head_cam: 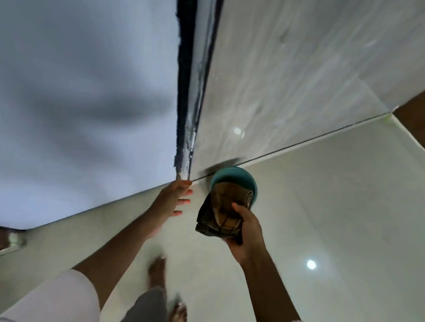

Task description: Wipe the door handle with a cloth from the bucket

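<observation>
With the cloth [222, 214] pinched in our right hand [246, 235] at the bucket's [236, 178] six o'clock, left hand [174, 196] spread, we next seek the handle, perhaps out of view.

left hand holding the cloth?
No. The brown cloth is gripped by the right hand above the teal bucket; the left hand is open and empty.
</observation>
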